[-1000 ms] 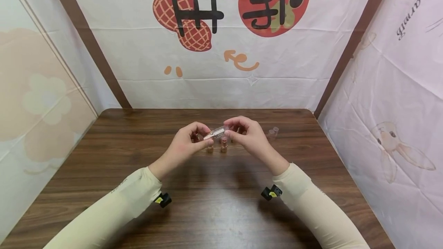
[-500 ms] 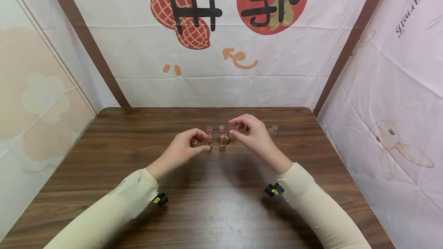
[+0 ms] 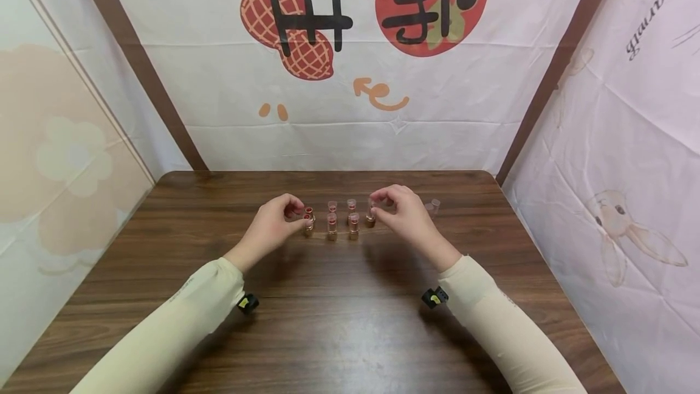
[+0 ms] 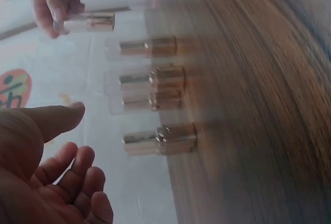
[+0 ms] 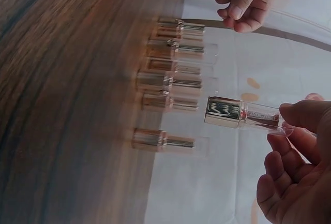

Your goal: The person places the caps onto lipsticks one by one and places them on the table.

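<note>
My right hand (image 3: 404,214) pinches a gold lipstick (image 5: 243,115) by its clear cap, thumb on one side and fingertips on the other. In the right wrist view it is level with the capped tops of the other lipsticks, gold base toward the table. My left hand (image 3: 270,224) has its thumb and fingers apart beside two lipsticks without clear caps (image 3: 308,217) at the row's left end. Bare in the left wrist view, its palm (image 4: 57,188) holds nothing. Between the hands stand several upright lipsticks (image 3: 332,228) with clear caps.
Clear caps (image 3: 434,207) stand on the table right of my right hand, partly behind it. The brown wooden table (image 3: 328,321) stretches toward me. Printed white cloth (image 3: 350,145) hangs behind its far edge and at both sides.
A second ago both hands held one lipstick between them. The left hand has let go and moved left to the uncapped lipsticks; the right hand has lowered it and shifted slightly right.
</note>
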Demonstrator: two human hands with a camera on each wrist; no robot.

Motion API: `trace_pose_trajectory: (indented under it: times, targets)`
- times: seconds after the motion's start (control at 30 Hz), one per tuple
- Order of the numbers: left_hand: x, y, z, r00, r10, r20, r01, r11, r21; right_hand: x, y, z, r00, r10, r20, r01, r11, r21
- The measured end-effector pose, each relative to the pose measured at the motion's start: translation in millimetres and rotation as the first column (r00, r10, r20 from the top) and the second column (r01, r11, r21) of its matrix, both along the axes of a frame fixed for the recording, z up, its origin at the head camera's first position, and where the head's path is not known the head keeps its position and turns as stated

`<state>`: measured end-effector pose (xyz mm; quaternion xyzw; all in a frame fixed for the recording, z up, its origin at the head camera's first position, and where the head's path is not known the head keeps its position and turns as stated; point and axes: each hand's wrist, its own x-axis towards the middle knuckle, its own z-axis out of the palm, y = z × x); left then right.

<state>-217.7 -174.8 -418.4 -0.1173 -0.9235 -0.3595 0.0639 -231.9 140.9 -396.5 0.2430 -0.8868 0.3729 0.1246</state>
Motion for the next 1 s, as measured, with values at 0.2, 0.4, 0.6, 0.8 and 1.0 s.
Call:
trace_pose_trajectory:
  times: [0.2, 0.4, 0.6, 0.8, 1.0]
  targets:
    - [-16.0, -4.1, -15.4, 0.998, 0.003, 0.064, 0.002, 0.996, -0.086, -10.4, 0.2, -13.7, 1.000, -0.023, 0.015, 0.022, 0.999, 0.049]
    - [-24.5, -5.2, -23.9, 0.989, 0.016, 0.148, 0.005, 0.990, -0.141, -18.1, 0.1, -24.1, 1.000, -0.020, 0.016, 0.019, 0.996, 0.088]
    - [-28.7, -3.8, -25.3, 0.984, 0.019, 0.179, 0.012, 0.985, -0.172, -23.3, 0.2, -31.4, 0.999, -0.038, 0.029, 0.033, 0.991, 0.131]
    - [-31.2, -1.0, -25.6, 0.981, 0.030, 0.191, 0.007, 0.982, -0.189, -27.7, 0.9, -35.4, 0.999, -0.040, 0.025, 0.035, 0.986, 0.164]
    - [-33.2, 0.6, -28.1, 0.979, 0.036, 0.201, 0.001, 0.983, -0.185, -30.0, 1.3, -37.9, 0.999, -0.044, 0.020, 0.039, 0.979, 0.202]
